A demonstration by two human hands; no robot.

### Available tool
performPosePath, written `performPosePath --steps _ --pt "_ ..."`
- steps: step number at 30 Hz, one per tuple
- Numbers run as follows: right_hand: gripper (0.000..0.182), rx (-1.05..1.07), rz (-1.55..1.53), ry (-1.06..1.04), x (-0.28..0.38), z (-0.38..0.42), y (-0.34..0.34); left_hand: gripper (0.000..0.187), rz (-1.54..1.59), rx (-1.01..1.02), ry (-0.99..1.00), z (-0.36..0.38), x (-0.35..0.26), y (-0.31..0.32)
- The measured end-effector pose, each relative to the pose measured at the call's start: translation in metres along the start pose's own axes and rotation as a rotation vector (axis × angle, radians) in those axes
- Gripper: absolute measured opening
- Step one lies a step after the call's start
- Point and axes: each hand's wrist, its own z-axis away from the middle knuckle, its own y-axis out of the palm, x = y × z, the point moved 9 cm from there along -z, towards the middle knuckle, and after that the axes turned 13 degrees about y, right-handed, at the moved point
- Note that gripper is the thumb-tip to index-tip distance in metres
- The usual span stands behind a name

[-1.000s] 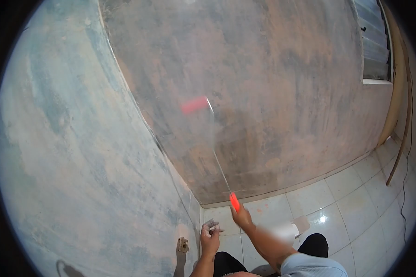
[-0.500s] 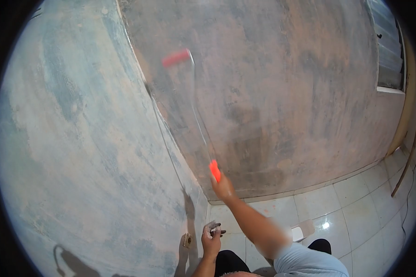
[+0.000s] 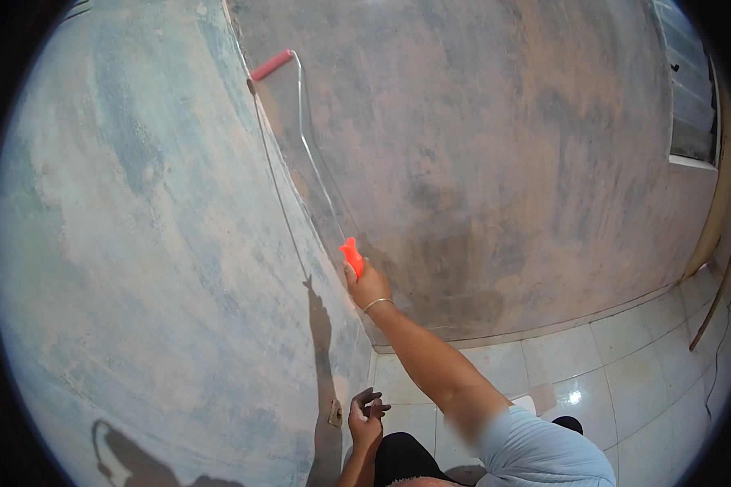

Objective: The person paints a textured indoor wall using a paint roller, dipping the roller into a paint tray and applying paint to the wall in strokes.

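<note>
My right hand is wrapped round the orange handle of a paint roller. A long bent metal rod runs up from the handle to the pink roller sleeve, which lies at the upper left of the brownish wall, close to the corner with the pale bluish wall. Low in the view, my left hand has its fingers partly curled and apart, with dark smudges on them. Nothing shows in it. It is near the wall corner, above the floor.
A small socket box sits low on the left wall. White floor tiles run along the wall base. A white container is partly behind my right arm. At the right are a window, a leaning stick and a cable.
My right hand has moved up and left with the roller. The pink sleeve has shifted up and left to the wall corner. My left hand has barely moved.
</note>
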Motion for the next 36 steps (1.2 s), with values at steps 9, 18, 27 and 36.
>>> performPosePath --steps 9,18,27,36 --pt "0.054 0.118 0.238 0.414 -0.290 0.157 0.032 0.028 -0.003 0.004 -0.001 0.023 0.037 -0.017" --pt "0.051 -0.007 0.040 0.254 -0.184 0.077 0.029 0.027 0.013 0.020 -0.091 0.019 0.035 -0.001" --pt "0.053 0.252 -0.014 0.315 -0.240 0.152 0.067 0.040 -0.227 0.282 -0.047 -0.076 0.099 0.032" --pt "0.074 0.476 -0.241 0.168 -0.211 0.174 0.021 0.030 0.157 0.005 -0.037 -0.140 0.030 0.031"
